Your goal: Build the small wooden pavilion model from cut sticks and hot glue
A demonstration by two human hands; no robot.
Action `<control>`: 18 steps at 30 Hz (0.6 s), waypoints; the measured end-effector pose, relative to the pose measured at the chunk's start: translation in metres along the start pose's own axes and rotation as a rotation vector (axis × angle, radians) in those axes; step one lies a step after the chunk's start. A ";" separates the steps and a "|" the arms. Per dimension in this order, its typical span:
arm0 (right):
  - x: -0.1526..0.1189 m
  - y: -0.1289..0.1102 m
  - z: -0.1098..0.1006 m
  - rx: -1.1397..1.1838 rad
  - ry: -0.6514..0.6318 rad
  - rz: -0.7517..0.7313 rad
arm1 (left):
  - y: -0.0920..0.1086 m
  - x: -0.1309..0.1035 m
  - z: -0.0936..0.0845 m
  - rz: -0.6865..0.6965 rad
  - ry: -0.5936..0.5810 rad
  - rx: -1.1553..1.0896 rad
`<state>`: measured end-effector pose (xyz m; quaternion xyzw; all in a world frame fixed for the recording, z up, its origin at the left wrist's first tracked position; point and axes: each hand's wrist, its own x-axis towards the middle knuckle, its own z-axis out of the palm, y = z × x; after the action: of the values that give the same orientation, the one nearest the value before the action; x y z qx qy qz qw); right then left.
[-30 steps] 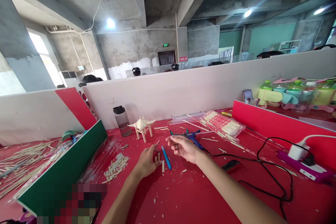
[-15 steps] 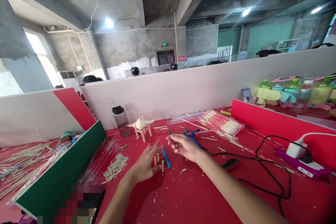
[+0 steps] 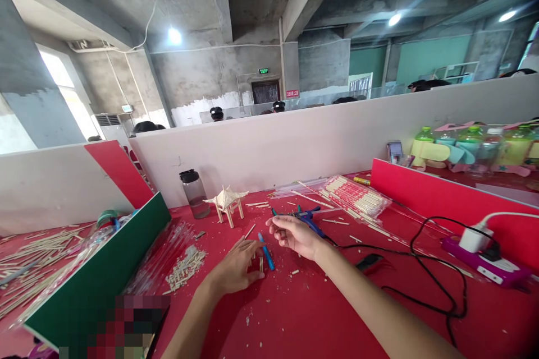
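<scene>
My left hand (image 3: 239, 267) is low over the red table (image 3: 320, 314), its fingers and thumb apart around a few short wooden stick pieces (image 3: 261, 265). Whether it touches them is hard to tell. Beside its fingertips lies a blue pen (image 3: 266, 251). My right hand (image 3: 295, 234) hovers to the right of the pen with curled fingers; the fingertips are close together, and anything between them is too small to make out. A small pavilion model of sticks (image 3: 227, 202) stands beyond my left hand.
Behind my right hand lies a blue glue gun (image 3: 309, 217) with a black cable. A bottle (image 3: 195, 195), a pile of cut sticks (image 3: 185, 269), a green divider (image 3: 101, 275), packed sticks (image 3: 357, 196) and a purple power strip (image 3: 488, 263) surround the work area.
My left hand has moved slightly right, its fingers now over the short stick pieces and nearer the blue pen. My right hand has hardly moved.
</scene>
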<state>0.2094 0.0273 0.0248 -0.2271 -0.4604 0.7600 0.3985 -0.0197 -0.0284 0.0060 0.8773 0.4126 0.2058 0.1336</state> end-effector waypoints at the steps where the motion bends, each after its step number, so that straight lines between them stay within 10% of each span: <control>1: 0.000 0.000 0.000 -0.006 -0.005 -0.001 | 0.000 0.000 0.000 -0.001 -0.004 0.007; 18: 0.006 0.022 0.005 -0.389 0.054 0.057 | 0.007 0.003 -0.003 0.028 0.264 0.090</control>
<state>0.1937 0.0240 0.0074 -0.3331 -0.5813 0.6613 0.3374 -0.0141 -0.0302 0.0124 0.8534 0.4231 0.3024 0.0359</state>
